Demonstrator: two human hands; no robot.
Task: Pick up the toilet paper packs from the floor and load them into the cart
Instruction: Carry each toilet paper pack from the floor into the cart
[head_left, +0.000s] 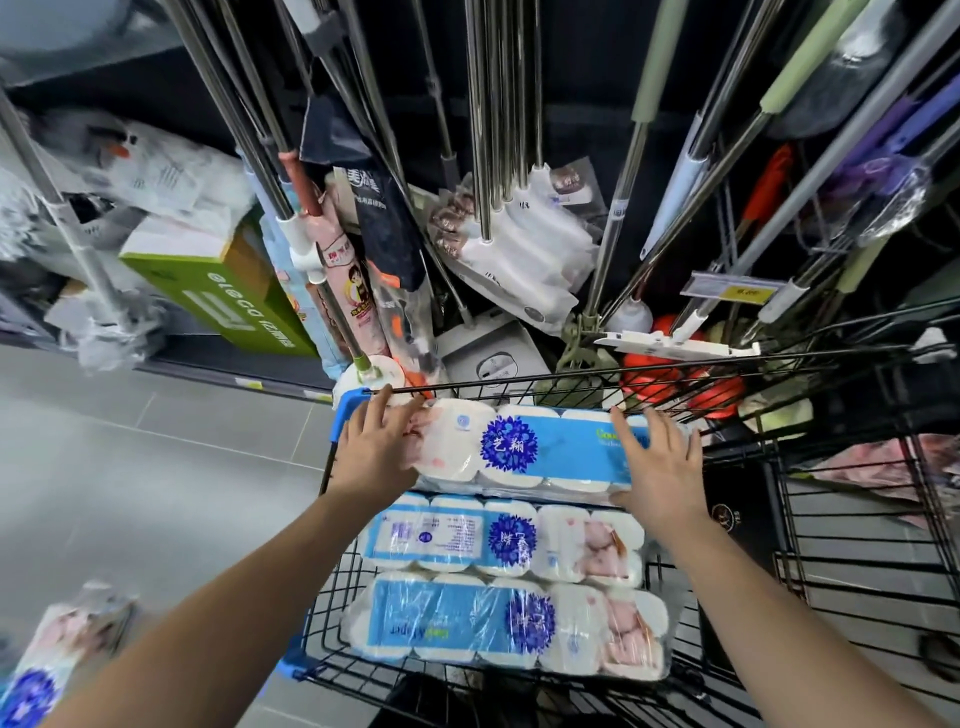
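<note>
Three blue-and-white toilet paper packs lie side by side in the black wire cart (332, 470). The far pack (540, 452) sits against the cart's front rim, slightly higher than the middle pack (498, 538) and the near pack (504, 623). My left hand (376, 447) presses on the far pack's left end with fingers spread, and my right hand (660, 462) rests flat on its right end. Another toilet paper pack (57, 660) lies on the grey floor at the bottom left, partly cut off by the frame edge.
Ahead of the cart stands a dark shelf crowded with mop handles (498, 130), bagged mop heads (524, 254) and a green box (218, 280). A second black wire cart section (857, 519) sits on the right. Grey tiled floor (156, 467) stretches to the left.
</note>
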